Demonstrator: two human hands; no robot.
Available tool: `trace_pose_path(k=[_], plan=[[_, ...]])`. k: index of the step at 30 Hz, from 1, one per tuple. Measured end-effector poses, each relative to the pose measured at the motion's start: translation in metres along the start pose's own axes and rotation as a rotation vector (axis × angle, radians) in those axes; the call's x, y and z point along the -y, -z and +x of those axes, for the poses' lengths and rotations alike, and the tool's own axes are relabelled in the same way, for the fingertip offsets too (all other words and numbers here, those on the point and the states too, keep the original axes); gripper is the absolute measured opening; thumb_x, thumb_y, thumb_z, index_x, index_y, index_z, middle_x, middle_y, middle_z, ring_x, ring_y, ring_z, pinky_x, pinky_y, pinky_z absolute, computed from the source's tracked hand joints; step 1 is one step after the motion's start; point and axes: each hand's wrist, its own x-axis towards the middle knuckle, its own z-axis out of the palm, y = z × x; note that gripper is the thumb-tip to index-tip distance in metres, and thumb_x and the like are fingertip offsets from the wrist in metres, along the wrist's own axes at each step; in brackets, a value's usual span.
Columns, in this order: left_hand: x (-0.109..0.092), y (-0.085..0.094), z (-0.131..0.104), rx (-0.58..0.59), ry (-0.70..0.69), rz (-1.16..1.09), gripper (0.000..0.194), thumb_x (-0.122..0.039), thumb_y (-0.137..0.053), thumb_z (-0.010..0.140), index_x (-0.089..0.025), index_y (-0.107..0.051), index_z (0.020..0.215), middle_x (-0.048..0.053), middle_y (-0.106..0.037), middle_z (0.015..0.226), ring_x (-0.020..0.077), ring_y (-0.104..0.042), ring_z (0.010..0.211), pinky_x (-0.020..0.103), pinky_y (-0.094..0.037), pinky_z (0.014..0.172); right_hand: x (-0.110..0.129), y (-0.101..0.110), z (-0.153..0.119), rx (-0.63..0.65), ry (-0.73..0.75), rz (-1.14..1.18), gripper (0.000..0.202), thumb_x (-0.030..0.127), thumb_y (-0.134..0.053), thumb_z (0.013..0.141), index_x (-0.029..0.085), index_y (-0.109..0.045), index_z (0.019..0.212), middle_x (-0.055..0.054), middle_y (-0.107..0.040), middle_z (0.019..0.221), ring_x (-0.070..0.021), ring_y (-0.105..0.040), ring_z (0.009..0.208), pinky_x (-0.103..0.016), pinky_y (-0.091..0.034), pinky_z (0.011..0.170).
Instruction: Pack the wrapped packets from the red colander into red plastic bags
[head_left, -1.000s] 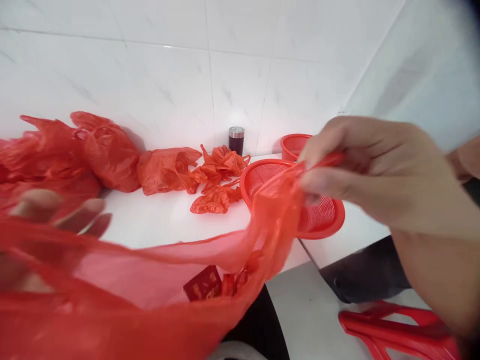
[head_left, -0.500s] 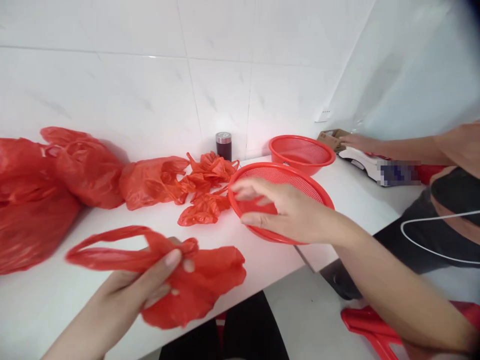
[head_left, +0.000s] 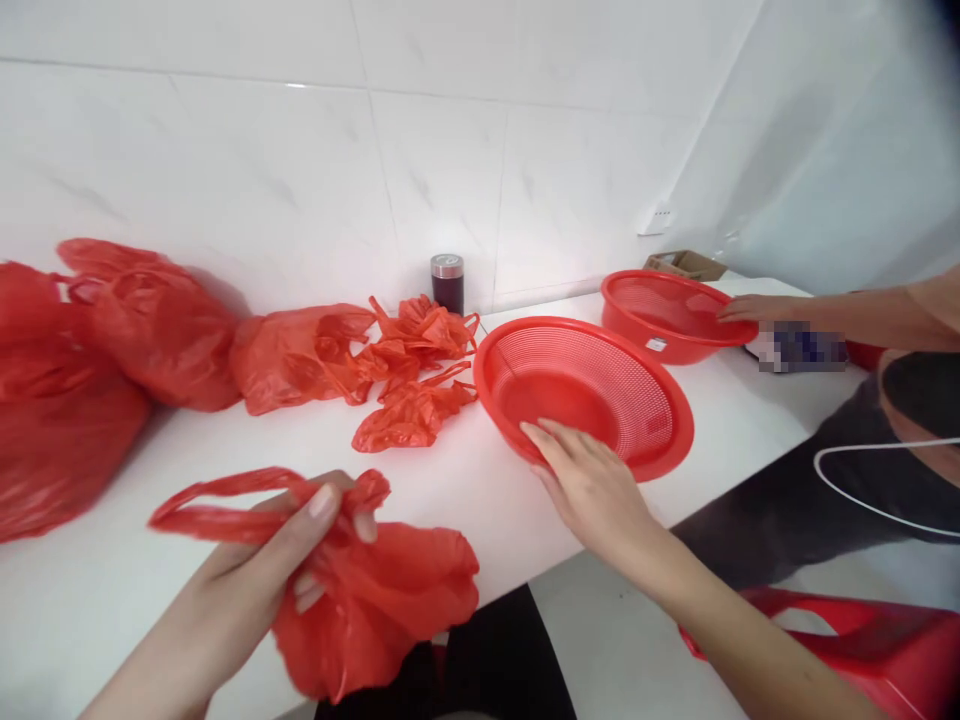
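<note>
My left hand (head_left: 300, 540) is closed on a thin red plastic bag (head_left: 390, 600). One handle loop of the bag sticks out to the left, and its crumpled body hangs below and to the right. My right hand (head_left: 592, 490) is at the near rim of a red plastic colander (head_left: 660, 440), fingers over the inside and thumb on the outer side. The colander has a mesh wall and a smooth bottom, with nothing visible inside. Behind my left hand lie crumpled red plastic bags (head_left: 412, 415) on the white table (head_left: 450, 510).
Filled red bags (head_left: 165, 330) line the table's left side by the tiled wall. A dark lidded tumbler (head_left: 448, 285) stands at the back. At right, a co-worker's hand (head_left: 750, 307) touches a second colander (head_left: 667, 345), near a cardboard box (head_left: 686, 264). A red stool (head_left: 862, 640) stands below.
My right hand has come down from above the colander to its near rim. The second colander has moved right, and the co-worker's hand has gone from the box to it.
</note>
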Motion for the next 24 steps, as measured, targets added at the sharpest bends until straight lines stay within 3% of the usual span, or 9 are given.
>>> trace_pose_path(k=[3,7,9,12,16,18,20,22,24], plan=[[-0.014,-0.012,0.004,0.065,0.024,0.036,0.041,-0.057,-0.048,0.087,-0.020,-0.064,0.076,-0.004,-0.041,0.051,0.0075,-0.030,0.043,0.017,-0.028,0.039,0.029,0.015,0.023,-0.020,0.124,0.385,0.042,0.028,-0.051,0.094,0.023,-0.046,0.135,-0.009,-0.057,0.131,-0.0210,-0.053,0.120,-0.041,-0.046,0.099],[-0.025,-0.016,0.006,0.192,-0.014,0.094,0.041,-0.056,-0.048,0.088,-0.019,-0.061,0.077,-0.007,-0.035,0.045,0.0068,-0.033,0.041,0.017,-0.031,0.041,0.077,0.030,0.043,0.106,0.299,0.893,0.029,0.025,-0.055,0.093,0.021,-0.053,0.121,-0.003,-0.066,0.108,-0.0111,-0.062,0.098,-0.026,-0.051,0.088],[-0.027,-0.015,0.005,0.195,-0.046,0.071,0.038,-0.052,-0.048,0.090,-0.019,-0.059,0.075,-0.006,-0.041,0.044,0.0067,-0.040,0.040,0.017,-0.034,0.043,0.091,0.034,0.046,0.016,0.300,0.938,0.011,0.020,-0.054,0.093,0.019,-0.059,0.102,0.000,-0.067,0.092,-0.0100,-0.063,0.086,-0.024,-0.051,0.081],[-0.028,-0.008,0.004,0.176,-0.073,-0.070,0.032,-0.046,-0.049,0.092,-0.019,-0.060,0.080,-0.002,-0.059,0.055,0.0095,-0.053,0.045,0.019,-0.042,0.047,0.102,0.041,0.039,-0.144,0.317,0.862,0.006,0.016,-0.054,0.092,0.019,-0.059,0.090,0.000,-0.066,0.084,-0.0103,-0.061,0.079,-0.025,-0.049,0.078],[-0.028,-0.001,0.000,0.156,-0.170,-0.040,0.017,-0.035,-0.060,0.088,-0.020,-0.067,0.087,0.001,-0.068,0.073,0.0133,-0.063,0.064,0.022,-0.050,0.060,0.108,0.044,0.029,-0.106,0.648,0.804,0.006,0.023,-0.060,0.090,0.019,-0.061,0.086,0.000,-0.067,0.079,-0.0122,-0.061,0.080,-0.030,-0.047,0.086],[-0.029,-0.001,-0.003,0.212,-0.226,0.100,0.009,-0.027,-0.062,0.086,-0.020,-0.068,0.086,0.000,-0.068,0.074,0.0129,-0.063,0.066,0.022,-0.051,0.062,0.108,0.033,0.032,-0.117,0.581,0.877,0.010,0.028,-0.057,0.092,0.019,-0.062,0.096,-0.004,-0.068,0.093,-0.0148,-0.061,0.093,-0.033,-0.046,0.092],[-0.028,-0.005,-0.004,0.255,-0.270,0.225,0.008,-0.020,-0.058,0.086,-0.020,-0.066,0.085,0.000,-0.068,0.077,0.0130,-0.062,0.066,0.022,-0.051,0.060,0.106,0.015,0.038,-0.063,0.372,0.972,0.022,0.030,-0.048,0.096,0.020,-0.058,0.114,-0.006,-0.065,0.106,-0.0156,-0.060,0.100,-0.034,-0.045,0.094],[-0.023,-0.010,-0.003,0.181,-0.365,0.369,0.010,-0.013,-0.054,0.083,-0.020,-0.061,0.081,-0.001,-0.066,0.078,0.0119,-0.059,0.063,0.021,-0.048,0.055,0.105,-0.005,0.044,0.066,0.185,1.046,0.030,0.032,-0.039,0.099,0.023,-0.052,0.125,-0.004,-0.066,0.104,-0.0146,-0.062,0.096,-0.034,-0.046,0.093],[-0.013,-0.015,0.001,0.013,-0.514,0.542,0.014,-0.007,-0.051,0.079,-0.020,-0.056,0.079,-0.002,-0.062,0.077,0.0103,-0.055,0.060,0.020,-0.044,0.053,0.104,-0.022,0.048,0.168,0.066,1.103,0.033,0.037,-0.035,0.100,0.025,-0.051,0.127,-0.002,-0.066,0.099,-0.0144,-0.062,0.094,-0.033,-0.047,0.091]])
